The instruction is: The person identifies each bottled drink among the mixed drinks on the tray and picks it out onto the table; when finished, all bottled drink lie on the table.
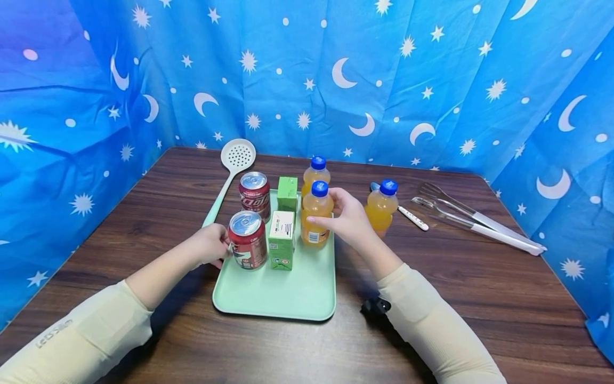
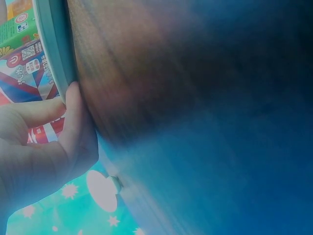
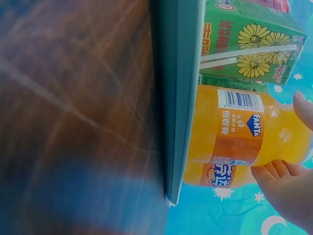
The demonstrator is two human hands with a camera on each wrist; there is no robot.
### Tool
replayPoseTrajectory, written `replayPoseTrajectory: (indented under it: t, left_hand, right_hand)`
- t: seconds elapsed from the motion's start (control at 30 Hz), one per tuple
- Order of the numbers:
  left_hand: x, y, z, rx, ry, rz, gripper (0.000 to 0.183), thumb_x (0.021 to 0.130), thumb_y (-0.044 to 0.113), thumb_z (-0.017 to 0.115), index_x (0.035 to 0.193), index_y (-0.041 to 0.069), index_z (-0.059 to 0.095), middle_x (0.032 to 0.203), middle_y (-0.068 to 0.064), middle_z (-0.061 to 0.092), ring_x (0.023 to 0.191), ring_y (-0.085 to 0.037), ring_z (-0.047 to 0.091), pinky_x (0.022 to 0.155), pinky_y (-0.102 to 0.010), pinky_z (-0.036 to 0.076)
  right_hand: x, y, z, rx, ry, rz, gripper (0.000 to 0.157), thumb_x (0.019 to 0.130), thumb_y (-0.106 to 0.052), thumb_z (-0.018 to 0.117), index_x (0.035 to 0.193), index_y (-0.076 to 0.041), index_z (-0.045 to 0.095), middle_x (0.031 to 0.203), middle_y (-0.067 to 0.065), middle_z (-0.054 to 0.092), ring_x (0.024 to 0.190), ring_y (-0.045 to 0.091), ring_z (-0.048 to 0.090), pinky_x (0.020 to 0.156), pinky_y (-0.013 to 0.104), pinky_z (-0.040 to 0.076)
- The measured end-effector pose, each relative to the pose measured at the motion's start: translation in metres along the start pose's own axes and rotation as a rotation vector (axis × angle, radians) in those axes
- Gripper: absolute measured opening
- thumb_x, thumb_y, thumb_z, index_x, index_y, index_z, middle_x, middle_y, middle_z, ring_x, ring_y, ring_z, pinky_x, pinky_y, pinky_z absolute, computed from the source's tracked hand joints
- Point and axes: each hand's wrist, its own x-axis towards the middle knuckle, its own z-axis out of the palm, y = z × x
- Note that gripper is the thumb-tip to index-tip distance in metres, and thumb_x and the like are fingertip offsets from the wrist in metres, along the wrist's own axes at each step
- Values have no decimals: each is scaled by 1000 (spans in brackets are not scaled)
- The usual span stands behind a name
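Observation:
A mint-green tray (image 1: 307, 296) on the table bears two red cola cans, two green drink cartons and two orange soda bottles. My left hand (image 1: 213, 245) pinches the tray's left rim beside the front cola can (image 1: 248, 248); in the left wrist view, thumb and finger (image 2: 73, 105) meet at that rim. My right hand (image 1: 350, 216) grips the front orange soda bottle (image 1: 314, 221) by its upper part, thumb on the near side. This bottle stands upright at the tray's right edge. In the right wrist view its Fanta label (image 3: 239, 127) faces the camera.
A third orange soda bottle (image 1: 381, 208) stands right of the tray, partly behind my right wrist. Farther right lie a white-handled utensil (image 1: 413, 218) and metal tongs (image 1: 479, 226). A skimmer (image 1: 235, 160) lies along the tray's left. A blue curtain (image 1: 288, 69) closes off the back.

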Motion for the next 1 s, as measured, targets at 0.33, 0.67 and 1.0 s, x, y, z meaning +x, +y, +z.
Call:
replayPoseTrajectory:
  t: [0.33, 0.67, 1.0]
  left_hand:
    - [0, 1, -1, 8, -13, -9, 9, 82, -8, 55, 87, -6, 47, 85, -16, 50, 75, -24, 59, 56, -35, 55]
    - [0, 1, -1, 9, -10, -11, 10, 82, -8, 55, 88, -7, 48, 87, -17, 51, 77, -25, 59, 56, -35, 55]
    - [-1, 1, -1, 6, -5, -9, 10, 82, -8, 56, 88, -7, 48, 87, -17, 51, 76, -25, 59, 55, -35, 55]
  right_hand:
    - [1, 1, 0, -14, 3, -8, 62, 74, -37, 79, 124, -14, 50, 119, -1, 57, 110, 17, 55, 93, 42, 46]
    - [1, 1, 0, -26, 5, -7, 64, 74, -39, 79, 125, -13, 50, 119, -1, 57, 110, 17, 55, 93, 42, 46]
    - [1, 0, 1, -10, 12, -15, 61, 76, -35, 78, 125, -13, 50, 120, 0, 57, 110, 17, 55, 93, 42, 46]
